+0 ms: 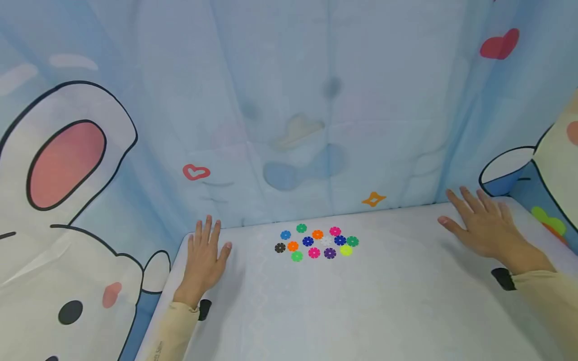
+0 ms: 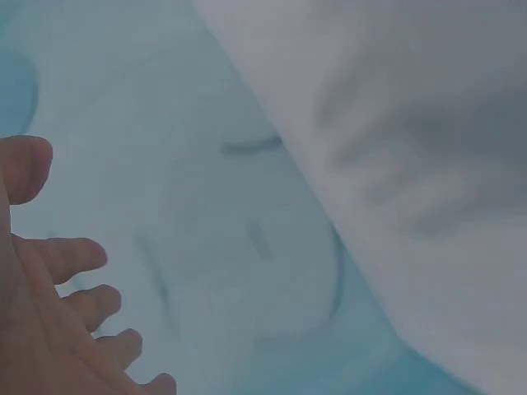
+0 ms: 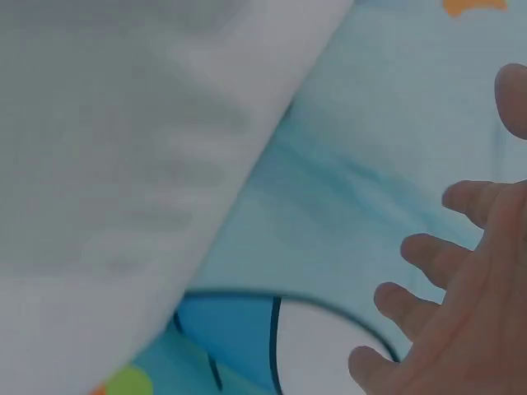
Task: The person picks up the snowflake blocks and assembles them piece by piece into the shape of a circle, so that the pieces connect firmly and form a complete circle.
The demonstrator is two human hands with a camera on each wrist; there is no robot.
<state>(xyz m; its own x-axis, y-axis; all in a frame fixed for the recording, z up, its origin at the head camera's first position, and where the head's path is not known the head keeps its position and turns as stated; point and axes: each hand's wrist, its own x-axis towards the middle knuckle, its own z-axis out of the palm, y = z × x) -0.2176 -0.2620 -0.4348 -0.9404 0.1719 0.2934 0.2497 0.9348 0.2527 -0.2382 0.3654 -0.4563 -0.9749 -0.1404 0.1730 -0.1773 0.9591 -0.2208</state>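
Several small flower-shaped plastic discs with notched rims lie in a loose cluster on the white table, among them a purple disc, a black disc, a yellow disc and a blue disc. To the left of the cluster, my left hand hovers over the table's left side, fingers straight and holding nothing. Far to the right of the discs, my right hand is spread above the table, its shadow below. Both wrist views show bare palms with fingers extended, the left hand and the right hand.
A light blue curtain with cartoon prints hangs behind the white table and along both sides. The table's back edge meets the curtain just behind the discs. A large white cartoon animal is printed at left.
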